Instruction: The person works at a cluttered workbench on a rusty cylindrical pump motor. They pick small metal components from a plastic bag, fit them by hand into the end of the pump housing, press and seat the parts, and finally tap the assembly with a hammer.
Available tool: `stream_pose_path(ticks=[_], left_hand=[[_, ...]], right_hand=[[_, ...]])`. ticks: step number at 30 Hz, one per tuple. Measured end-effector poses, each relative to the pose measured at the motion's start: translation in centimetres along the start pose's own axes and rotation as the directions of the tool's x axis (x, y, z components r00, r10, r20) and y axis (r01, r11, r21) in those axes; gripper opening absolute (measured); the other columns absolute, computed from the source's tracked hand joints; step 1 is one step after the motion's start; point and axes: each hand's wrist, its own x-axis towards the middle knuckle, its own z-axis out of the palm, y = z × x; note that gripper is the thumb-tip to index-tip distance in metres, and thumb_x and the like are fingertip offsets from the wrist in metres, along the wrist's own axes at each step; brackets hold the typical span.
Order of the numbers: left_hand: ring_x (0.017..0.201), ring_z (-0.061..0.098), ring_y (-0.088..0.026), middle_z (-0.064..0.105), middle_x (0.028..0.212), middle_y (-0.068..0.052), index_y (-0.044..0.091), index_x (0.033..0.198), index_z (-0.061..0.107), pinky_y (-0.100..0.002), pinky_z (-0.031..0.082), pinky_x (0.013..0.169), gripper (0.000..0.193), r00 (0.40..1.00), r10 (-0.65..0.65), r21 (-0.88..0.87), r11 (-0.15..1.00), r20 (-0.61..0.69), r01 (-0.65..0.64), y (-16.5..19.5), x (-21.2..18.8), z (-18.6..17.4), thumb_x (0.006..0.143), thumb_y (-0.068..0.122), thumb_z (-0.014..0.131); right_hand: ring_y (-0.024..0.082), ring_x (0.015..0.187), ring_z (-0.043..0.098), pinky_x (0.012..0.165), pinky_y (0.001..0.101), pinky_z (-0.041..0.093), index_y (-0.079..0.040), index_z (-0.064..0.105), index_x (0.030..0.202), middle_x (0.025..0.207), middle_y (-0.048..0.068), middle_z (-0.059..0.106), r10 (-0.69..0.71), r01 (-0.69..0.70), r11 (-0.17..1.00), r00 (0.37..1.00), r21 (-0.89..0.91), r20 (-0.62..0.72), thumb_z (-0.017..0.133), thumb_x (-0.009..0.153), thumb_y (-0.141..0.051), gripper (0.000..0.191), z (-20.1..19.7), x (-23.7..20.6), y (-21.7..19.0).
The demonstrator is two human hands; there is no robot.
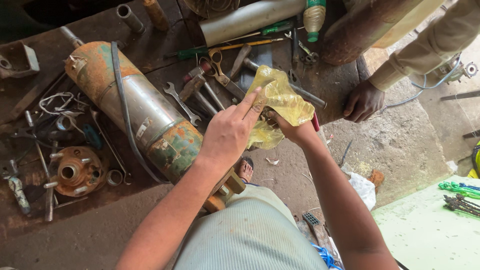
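Biggest thing here is the rusty submersible pump body, lying diagonal across the dirty workbench with a black cable running along it, its lower end hanging past the bench's front edge. Up top there's a grey metal tube and a rusty cylinder at the right corner, so that side's pretty crowded. The open room is really just the concrete floor below the bench edge.

A co-worker's hand grips that right edge.

Left of the pump sits a rusty flange; a spanner and scissors lie between the pump and the bag.

The yellow plastic bag is held up just over the bench's front edge. Left hand has its index finger stretched out against the bag's side, other fingers curled. Right hand is under it, fingers pinching the crumpled plastic, mostly hidden.
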Motion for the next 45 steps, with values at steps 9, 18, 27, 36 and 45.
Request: stream_pose_path(ticks=[9, 18, 27, 36, 45], left_hand=[[0.089, 0.068, -0.024, 0.06, 0.146, -0.011, 0.005, 0.138, 0.062, -0.038, 0.057, 0.079, 0.045, 0.998, -0.036, -0.071, 0.997, -0.044, 0.033, -0.1, -0.1, 0.0, 0.093, 0.006, 0.066], [0.1, 0.069, -0.03, 0.068, 0.119, -0.013, 0.012, 0.111, 0.076, -0.04, 0.057, 0.087, 0.023, 0.978, -0.193, -0.344, 0.926, -0.072, 0.157, 0.5, 0.2, 0.5, 0.089, 0.018, 0.077], [0.1, 0.07, -0.026, 0.067, 0.106, -0.008, 0.009, 0.1, 0.077, -0.036, 0.054, 0.087, 0.021, 0.859, -0.422, -0.597, 0.622, 0.289, 0.506, -0.7, 1.1, 1.2, 0.087, 0.025, 0.078], [0.114, 0.061, -0.032, 0.062, 0.121, -0.016, 0.001, 0.1, 0.064, -0.044, 0.05, 0.099, 0.01, 0.952, -0.303, -0.52, 0.807, 0.043, 0.28, -1.2, 0.3, -1.2, 0.099, 0.011, 0.064], [0.088, 0.063, -0.014, 0.07, 0.101, -0.008, 0.003, 0.096, 0.049, -0.029, 0.057, 0.082, 0.014, 0.836, -0.549, -0.838, 0.459, -0.007, 0.295, -3.0, -12.6, -10.0, 0.1, 0.007, 0.062]], right_hand=[[0.013, 0.093, 0.07, 0.079, 0.0297, 0.06, -0.002, 0.064, 0.122, 0.108, 0.005, 0.073, 0.247, -0.269, 0.817, 0.963, 0.51, 0.111, 0.069, 0.095, -0.009, 0.029, -0.2, -0.5, -1.3], [0.015, 0.089, 0.07, 0.076, 0.0323, 0.059, 0.0, 0.067, 0.122, 0.105, 0.007, 0.074, 0.178, -0.222, 0.728, 0.975, 0.649, 0.134, 0.071, 0.096, -0.013, 0.029, -1.1, -3.1, -3.4], [0.011, 0.088, 0.072, 0.079, 0.0289, 0.058, 0.0, 0.069, 0.116, 0.098, 0.007, 0.078, 0.145, -0.126, 0.965, 0.987, 0.23, -0.068, 0.069, 0.098, -0.013, 0.022, -2.1, -4.5, -6.6], [0.022, 0.081, 0.072, 0.074, 0.0361, 0.057, -0.002, 0.071, 0.114, 0.1, 0.012, 0.075, 0.016, -0.034, 0.994, 0.987, -0.108, -0.163, 0.07, 0.096, -0.018, 0.024, -2.4, -3.5, -7.1], [0.017, 0.092, 0.074, 0.078, 0.0306, 0.06, -0.001, 0.066, 0.11, 0.105, 0.011, 0.067, -0.047, 0.046, 0.999, 0.998, -0.016, -0.05, 0.061, 0.1, -0.002, 0.012, -5.4, -10.0, -7.6]])
